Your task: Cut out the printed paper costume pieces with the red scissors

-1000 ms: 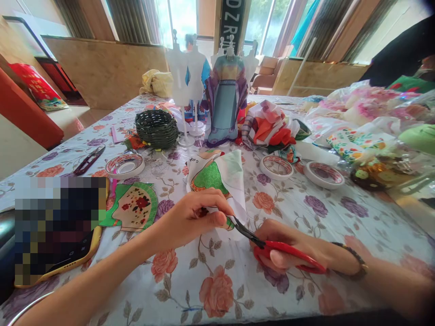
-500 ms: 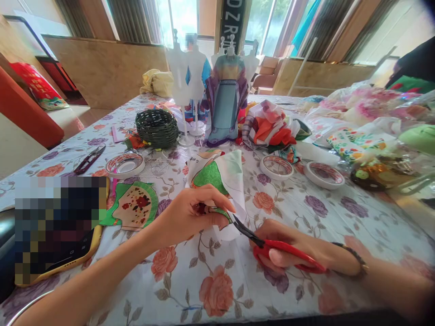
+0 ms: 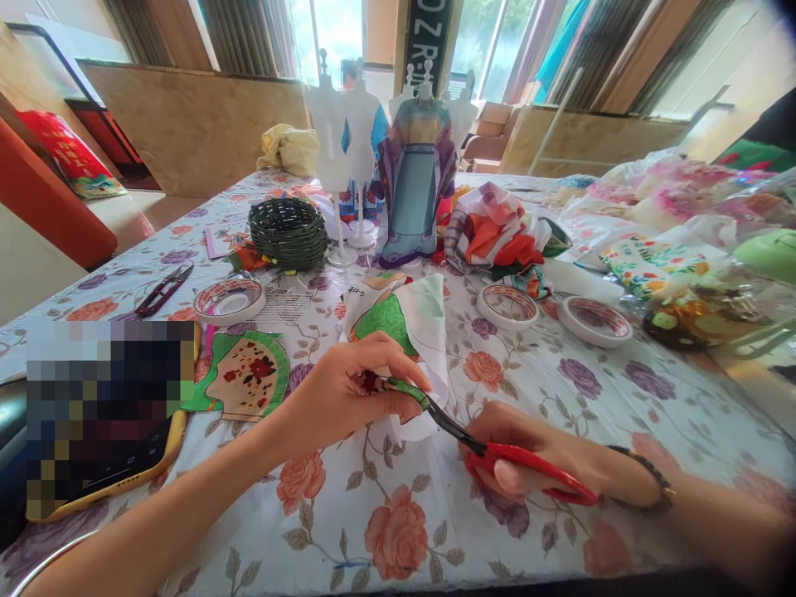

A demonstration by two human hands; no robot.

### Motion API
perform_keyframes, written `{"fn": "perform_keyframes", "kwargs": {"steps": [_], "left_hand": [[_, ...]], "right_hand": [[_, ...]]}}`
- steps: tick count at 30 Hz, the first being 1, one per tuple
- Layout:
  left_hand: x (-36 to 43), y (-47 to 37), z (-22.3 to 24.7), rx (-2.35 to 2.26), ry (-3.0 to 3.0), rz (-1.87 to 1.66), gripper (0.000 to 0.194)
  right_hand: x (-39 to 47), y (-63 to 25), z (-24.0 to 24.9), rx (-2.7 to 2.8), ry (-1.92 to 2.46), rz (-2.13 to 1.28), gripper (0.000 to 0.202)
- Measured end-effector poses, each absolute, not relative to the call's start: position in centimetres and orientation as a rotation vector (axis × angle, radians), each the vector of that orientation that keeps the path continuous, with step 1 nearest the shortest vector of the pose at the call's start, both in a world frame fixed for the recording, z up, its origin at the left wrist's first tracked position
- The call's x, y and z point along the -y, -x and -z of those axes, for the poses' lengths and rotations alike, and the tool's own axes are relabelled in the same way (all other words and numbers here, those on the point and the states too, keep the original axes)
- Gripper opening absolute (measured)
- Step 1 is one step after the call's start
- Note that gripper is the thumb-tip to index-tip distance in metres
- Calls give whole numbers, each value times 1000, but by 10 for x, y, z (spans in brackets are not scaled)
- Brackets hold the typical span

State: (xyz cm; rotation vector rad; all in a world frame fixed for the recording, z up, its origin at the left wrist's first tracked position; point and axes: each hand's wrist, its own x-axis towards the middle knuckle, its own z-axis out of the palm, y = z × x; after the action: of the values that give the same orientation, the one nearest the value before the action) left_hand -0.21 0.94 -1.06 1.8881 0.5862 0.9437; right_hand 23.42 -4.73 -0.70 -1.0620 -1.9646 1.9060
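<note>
Thumb and fingers of my left hand (image 3: 366, 377) pinch a printed fabric piece (image 3: 376, 319), green, red and white, whose white part hangs over the tablecloth. My right hand (image 3: 516, 452) is wrapped round the red handles of a pair of scissors (image 3: 457, 429). The dark blades point left and touch the green edge of the fabric just beyond my left fingertips. Left of my left hand a cut green and beige printed piece (image 3: 249, 377) lies flat beside a yellow-cased phone (image 3: 112, 414).
Tape rolls (image 3: 229, 300) (image 3: 507, 307) (image 3: 595, 322) lie across the flowered table. Thread snips (image 3: 165, 290) are at the left. Behind stand a dark woven basket (image 3: 287, 235), white mannequins (image 3: 336, 141), a robed mannequin (image 3: 414, 199) and crumpled fabrics (image 3: 497, 232). Plastic bags (image 3: 659, 249) fill the right.
The scissor blades look closer together at the fabric's green edge, and more of that edge shows between my left fingers. Both hands have barely moved.
</note>
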Motion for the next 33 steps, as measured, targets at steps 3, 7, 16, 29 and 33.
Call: {"fn": "perform_keyframes", "kwargs": {"steps": [3, 7, 16, 29, 33], "left_hand": [[-10, 2, 12, -589, -1911, -963, 15], [-9, 2, 13, -607, -1908, -988, 15], [-9, 2, 11, -476, -1976, -1149, 8], [-6, 3, 12, -425, -2220, -1345, 17], [-5, 3, 12, -436, -2181, -1317, 16]], "right_hand": [[46, -234, 6, 1947, 1069, -1905, 67], [44, -236, 12, 1966, 1011, -1904, 66], [44, -238, 15, 1960, 929, -1869, 64], [42, -239, 24, 1959, 829, -1889, 65], [45, -237, 23, 1939, 881, -1872, 64]]}}
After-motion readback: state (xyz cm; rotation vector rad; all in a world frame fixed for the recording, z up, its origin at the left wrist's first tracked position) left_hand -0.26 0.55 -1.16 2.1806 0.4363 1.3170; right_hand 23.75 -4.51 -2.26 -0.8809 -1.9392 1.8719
